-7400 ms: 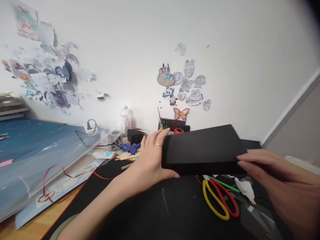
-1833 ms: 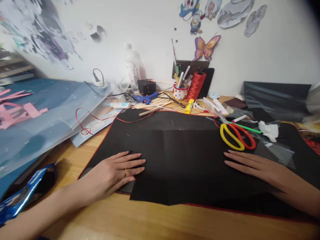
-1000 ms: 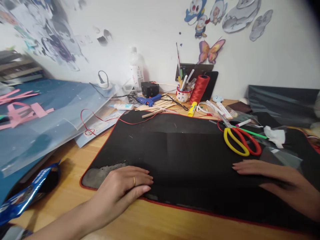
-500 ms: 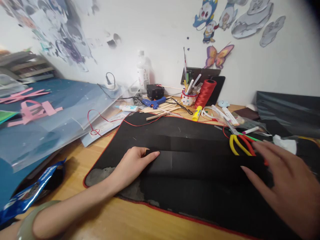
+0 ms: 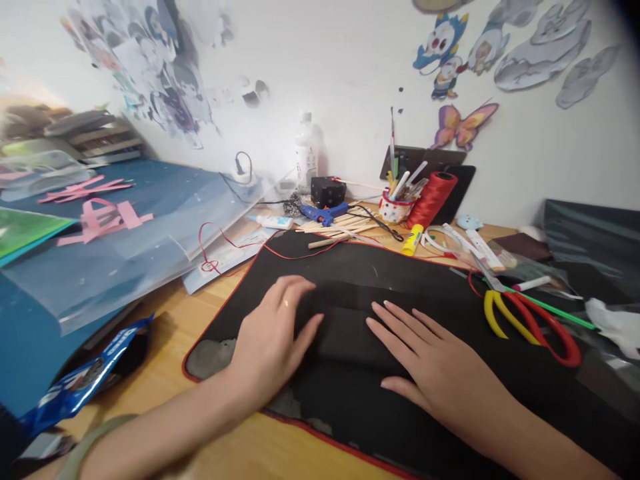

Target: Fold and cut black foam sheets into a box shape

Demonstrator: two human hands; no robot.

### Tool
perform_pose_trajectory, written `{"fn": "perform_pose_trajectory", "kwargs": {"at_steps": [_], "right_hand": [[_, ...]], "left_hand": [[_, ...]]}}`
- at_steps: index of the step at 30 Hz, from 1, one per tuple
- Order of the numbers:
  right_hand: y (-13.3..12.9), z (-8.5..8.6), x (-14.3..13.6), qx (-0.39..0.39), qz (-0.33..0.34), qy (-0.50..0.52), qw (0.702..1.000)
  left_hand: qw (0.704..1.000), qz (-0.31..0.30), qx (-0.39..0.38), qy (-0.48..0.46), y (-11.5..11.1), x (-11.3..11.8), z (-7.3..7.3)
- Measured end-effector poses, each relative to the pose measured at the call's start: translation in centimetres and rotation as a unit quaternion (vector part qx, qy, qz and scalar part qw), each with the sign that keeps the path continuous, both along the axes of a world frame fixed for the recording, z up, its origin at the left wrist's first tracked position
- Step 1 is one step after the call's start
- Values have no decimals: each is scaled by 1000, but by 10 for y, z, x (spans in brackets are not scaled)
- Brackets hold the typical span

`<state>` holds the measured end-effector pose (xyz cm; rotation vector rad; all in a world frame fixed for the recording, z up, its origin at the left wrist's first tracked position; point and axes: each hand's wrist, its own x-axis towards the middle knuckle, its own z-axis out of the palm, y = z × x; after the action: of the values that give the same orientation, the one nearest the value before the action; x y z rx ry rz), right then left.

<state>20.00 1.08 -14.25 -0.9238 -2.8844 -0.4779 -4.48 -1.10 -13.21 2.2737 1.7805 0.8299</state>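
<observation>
A strip of folded black paper (image 5: 345, 331) lies on a black mat (image 5: 240, 293) with red edging and is hard to tell from it. My right hand (image 5: 430, 373) rests flat on the paper, fingers stretched to the left. At the strip's left end is my left hand (image 5: 273, 330), its fingers curved and the thumb apart, with nothing visible between them. Whether it touches the paper I cannot tell. Scissors (image 5: 540, 327) with red and yellow handles lie beyond my right hand.
Along the back stand a pen cup (image 5: 395, 207), a red thread spool (image 5: 433, 200) and a bottle (image 5: 306, 153). A blue glue gun (image 5: 325, 213) lies on wooden sticks, near a yellow glue stick (image 5: 413, 240). To the left are plastic sheeting (image 5: 150, 247) and a blue snack packet (image 5: 95, 373).
My right hand has moved left from near the scissors and now lies flat on the paper. My left hand has lifted its thumb from the paper's edge. The view has shifted slightly.
</observation>
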Motion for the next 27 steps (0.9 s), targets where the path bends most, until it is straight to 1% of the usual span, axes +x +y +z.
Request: {"fn": "perform_pose_trajectory", "kwargs": {"at_steps": [2, 3, 4, 5, 7, 9, 12, 15, 20, 23, 27], "right_hand": [[4, 0, 1, -4, 10, -10, 1000], [5, -1, 2, -8, 17, -14, 1000], [7, -1, 2, -12, 21, -16, 1000], [9, -2, 2, -16, 25, -17, 999], [12, -5, 3, -22, 28, -17, 999], [15, -7, 4, -24, 27, -17, 999], [16, -7, 5, -19, 35, -19, 999], [15, -3, 2, -1, 47, -21, 999], [13, 0, 1, 17, 59, -24, 998], [9, -4, 4, 18, 66, -33, 997], [4, -15, 12, 20, 62, -51, 997]], "left_hand": [[987, -102, 92, 78, -15, 2, -2], [977, -146, 111, 111, -21, 4, -3], [967, -178, 117, 139, -26, 6, -6], [961, -192, 115, 164, -30, 8, -9], [954, -194, 112, 199, -34, 11, -17], [950, -187, 126, 216, -35, 12, -23], [944, -186, 148, 227, -36, 12, -27], [942, -186, 151, 234, -38, 12, -25], [942, -183, 123, 255, -43, 9, -19], [936, -199, 110, 269, -46, 6, -17], [930, -208, 109, 281, -49, 3, -16]]}}
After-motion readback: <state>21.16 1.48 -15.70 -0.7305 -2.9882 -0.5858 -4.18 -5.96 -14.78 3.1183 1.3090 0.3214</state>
